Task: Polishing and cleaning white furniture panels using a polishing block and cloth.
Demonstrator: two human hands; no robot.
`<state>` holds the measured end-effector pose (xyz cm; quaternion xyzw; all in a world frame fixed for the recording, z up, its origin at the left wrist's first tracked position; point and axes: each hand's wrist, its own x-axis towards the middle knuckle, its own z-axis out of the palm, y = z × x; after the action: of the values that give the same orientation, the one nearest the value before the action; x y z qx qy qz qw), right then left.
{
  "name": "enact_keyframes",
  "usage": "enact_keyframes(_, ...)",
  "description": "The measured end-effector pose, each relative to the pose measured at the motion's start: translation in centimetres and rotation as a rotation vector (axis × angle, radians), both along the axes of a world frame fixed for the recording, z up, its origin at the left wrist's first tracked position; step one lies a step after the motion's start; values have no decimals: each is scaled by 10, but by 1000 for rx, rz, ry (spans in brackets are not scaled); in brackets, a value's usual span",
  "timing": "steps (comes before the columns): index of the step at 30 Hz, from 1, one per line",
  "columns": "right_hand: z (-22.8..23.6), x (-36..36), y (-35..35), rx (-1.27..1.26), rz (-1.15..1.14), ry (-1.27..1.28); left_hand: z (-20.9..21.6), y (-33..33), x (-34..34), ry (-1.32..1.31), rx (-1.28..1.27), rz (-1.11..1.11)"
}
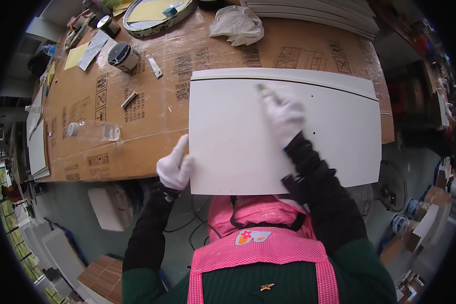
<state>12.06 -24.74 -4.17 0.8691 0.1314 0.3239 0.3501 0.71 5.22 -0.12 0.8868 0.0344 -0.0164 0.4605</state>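
A white rectangular panel [238, 137] lies on the cardboard-covered table, its near edge by my apron. A dark groove runs along its far side, and small dark holes dot its surface. My left hand [176, 167], in a white glove, grips the panel's left edge, one finger stretched along the edge and the thumb near the corner. Above the panel's middle, close to the groove, my gloved right hand [287, 117] is closed around a small object [261, 87] with a pale greenish tip. Motion blurs that object, so its kind cannot be made out.
On the cardboard [152, 116] to the left are a clear plastic bottle [93, 130], a dark-lidded jar [123, 57] and a small white tube [155, 67]. A crumpled white bag [237, 24] lies at the far side, beside stacked white panels [314, 15].
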Motion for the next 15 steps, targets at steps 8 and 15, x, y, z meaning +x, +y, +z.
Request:
enact_keyframes(8, 74, -34, 25, 1034, 599, 1119, 11, 9, 19, -177, 271, -241)
enact_keyframes(15, 48, 52, 26, 1365, 184, 481, 2, 10, 29, -169, 321, -277)
